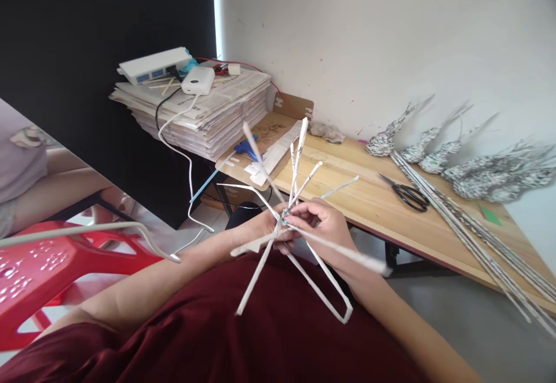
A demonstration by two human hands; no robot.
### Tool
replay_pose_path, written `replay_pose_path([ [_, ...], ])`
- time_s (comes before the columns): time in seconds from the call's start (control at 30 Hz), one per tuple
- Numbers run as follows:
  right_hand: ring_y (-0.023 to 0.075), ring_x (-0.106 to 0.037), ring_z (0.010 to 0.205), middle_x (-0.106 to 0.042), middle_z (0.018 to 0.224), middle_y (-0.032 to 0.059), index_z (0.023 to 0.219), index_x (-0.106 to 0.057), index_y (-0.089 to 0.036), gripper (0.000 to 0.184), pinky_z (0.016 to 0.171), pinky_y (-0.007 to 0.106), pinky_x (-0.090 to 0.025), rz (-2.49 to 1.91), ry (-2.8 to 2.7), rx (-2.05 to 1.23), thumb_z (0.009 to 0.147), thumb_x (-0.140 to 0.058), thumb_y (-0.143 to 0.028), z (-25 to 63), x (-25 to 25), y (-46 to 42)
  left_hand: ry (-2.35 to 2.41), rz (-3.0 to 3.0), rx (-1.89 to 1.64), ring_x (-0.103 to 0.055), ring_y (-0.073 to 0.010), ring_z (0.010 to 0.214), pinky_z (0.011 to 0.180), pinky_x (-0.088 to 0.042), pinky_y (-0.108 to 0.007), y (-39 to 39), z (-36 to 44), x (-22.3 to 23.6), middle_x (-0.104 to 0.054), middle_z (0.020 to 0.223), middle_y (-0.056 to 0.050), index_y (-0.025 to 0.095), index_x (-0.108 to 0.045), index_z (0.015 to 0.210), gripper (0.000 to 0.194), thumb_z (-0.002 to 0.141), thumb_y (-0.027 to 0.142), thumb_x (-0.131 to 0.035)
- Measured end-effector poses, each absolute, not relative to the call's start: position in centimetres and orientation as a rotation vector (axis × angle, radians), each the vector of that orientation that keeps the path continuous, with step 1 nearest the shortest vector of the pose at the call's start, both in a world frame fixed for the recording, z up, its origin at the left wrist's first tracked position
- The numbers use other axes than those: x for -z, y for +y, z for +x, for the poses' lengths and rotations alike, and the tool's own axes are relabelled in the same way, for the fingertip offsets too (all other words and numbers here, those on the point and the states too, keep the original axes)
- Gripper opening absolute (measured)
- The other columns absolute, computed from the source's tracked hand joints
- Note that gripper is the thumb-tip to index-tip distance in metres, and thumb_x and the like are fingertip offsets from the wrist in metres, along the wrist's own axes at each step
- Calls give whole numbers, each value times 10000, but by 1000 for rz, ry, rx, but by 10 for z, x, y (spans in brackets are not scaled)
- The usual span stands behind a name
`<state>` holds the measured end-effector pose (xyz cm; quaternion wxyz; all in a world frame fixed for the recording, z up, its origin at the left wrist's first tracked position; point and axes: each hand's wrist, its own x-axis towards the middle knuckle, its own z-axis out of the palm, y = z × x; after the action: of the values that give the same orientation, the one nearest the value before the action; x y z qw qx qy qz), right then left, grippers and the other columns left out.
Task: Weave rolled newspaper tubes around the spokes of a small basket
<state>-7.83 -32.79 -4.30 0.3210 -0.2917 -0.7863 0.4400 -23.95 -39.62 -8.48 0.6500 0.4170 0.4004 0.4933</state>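
Observation:
A star-shaped bundle of rolled paper sticks is held just above my lap, its arms spreading out in all directions. My left hand is closed around the middle of the bundle from the left. From the right, my right hand pinches the sticks close to the same crossing point, where a small bluish spot shows. One stick is bent sharply near its lower right end. Fingers of both hands partly hide the crossing.
Scissors and long paper sticks lie on the wooden table. Woven paper pieces stand along the wall. At left are stacked newspapers, a blue glue gun, a white cable, a red stool and another person's legs.

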Motion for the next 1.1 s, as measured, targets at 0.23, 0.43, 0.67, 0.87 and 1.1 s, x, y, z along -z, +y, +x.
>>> replay_pose_path([
  [0.23, 210, -716, 801, -758, 918, 65, 831, -675, -203, 95, 724, 325, -560, -859, -1929, -1130, 881, -679, -285, -74, 44, -331, 982, 840, -1299, -669, -133, 621, 506, -596, -240, -391, -235, 83, -646, 828, 12, 190, -532, 1102, 629, 648, 369, -928],
  [0.43, 191, -711, 842, -754, 981, 55, 993, -699, -224, 97, 770, 328, -585, -638, -1965, -1164, 952, -622, -266, -75, 45, -335, 969, 822, -1226, -664, -133, 635, 536, -594, -239, -395, -232, 85, -644, 800, -3, 166, -594, 1120, 598, 670, 391, -917],
  [0.67, 157, -716, 727, -757, 981, 45, 992, -656, -226, 94, 633, 282, -602, -605, -1796, -1473, 970, -628, -313, -75, 44, -334, 898, 744, -1241, -674, -125, 631, 536, -585, -223, -395, -235, 97, -653, 810, 6, 198, -562, 1173, 594, 714, 371, -898],
  [0.87, 197, -732, 910, -767, 943, 51, 985, -727, -226, 138, 714, 283, -597, -695, -1835, -1218, 977, -630, -324, -69, 41, -335, 888, 754, -1251, -684, -130, 667, 548, -598, -231, -396, -239, 97, -652, 871, -13, 174, -554, 1146, 565, 728, 351, -890],
  [1.1, 181, -717, 795, -774, 932, 65, 1020, -766, -204, 198, 690, 303, -591, -819, -1766, -1162, 954, -650, -351, -64, 46, -333, 883, 827, -1291, -686, -135, 661, 528, -595, -224, -397, -239, 97, -646, 852, 0, 192, -540, 1157, 532, 767, 372, -854],
])
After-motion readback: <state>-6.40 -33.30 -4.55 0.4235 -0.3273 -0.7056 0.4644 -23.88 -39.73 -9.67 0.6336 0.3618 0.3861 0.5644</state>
